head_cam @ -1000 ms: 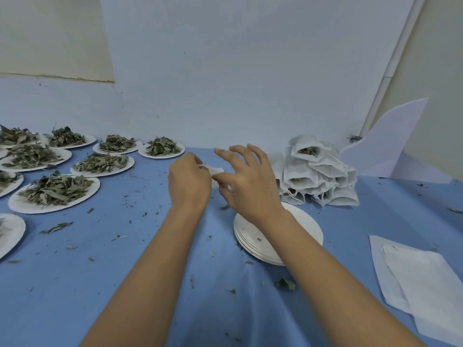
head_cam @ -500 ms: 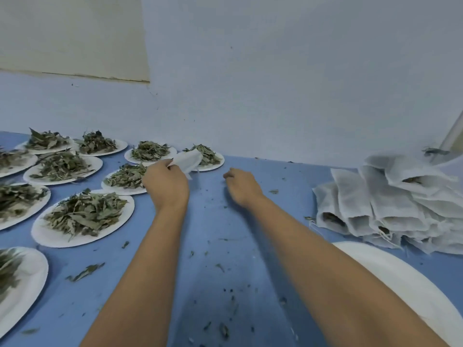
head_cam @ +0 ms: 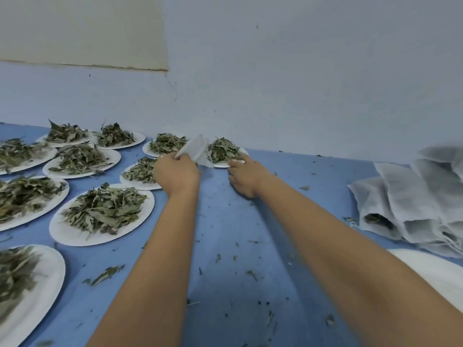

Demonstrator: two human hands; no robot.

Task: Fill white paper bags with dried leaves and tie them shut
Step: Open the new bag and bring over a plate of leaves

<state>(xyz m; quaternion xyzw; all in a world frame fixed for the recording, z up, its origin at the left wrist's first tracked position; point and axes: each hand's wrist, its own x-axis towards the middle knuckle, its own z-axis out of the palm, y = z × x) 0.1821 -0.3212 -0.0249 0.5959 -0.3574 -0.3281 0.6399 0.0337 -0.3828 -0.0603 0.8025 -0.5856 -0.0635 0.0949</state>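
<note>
1. Most of what we see is a blue table [head_cam: 233, 246] that runs back to a pale wall [head_cam: 300, 71].
2. Across its left half we count about ten white plates [head_cam: 75, 236], each heaped with dried leaves [head_cam: 102, 211].
3. At the right edge, white filled bags [head_cam: 411, 201] lie in a slumped pile, and dark leaf shows in the mouth of one of them.
4. Just in front of that pile, at the lower right, we see part of an empty white plate [head_cam: 431, 271], blurred and cut off by the edge.
5. Both bare forearms reach to the far row. The left hand [head_cam: 176, 172] is curled round the lower end of a white paper bag [head_cam: 198, 150] and holds it in the air between the two farthest plates, its mouth gaping toward the right.
6. The right hand [head_cam: 244, 175] rests low on the table, its fingers [head_cam: 236, 164] pinching the near rim of the far plate [head_cam: 221, 166], just beside the bag.
7. Smallest of all, leaf crumbs [head_cam: 105, 275] lie scattered over the bare blue between and beside the arms.
</note>
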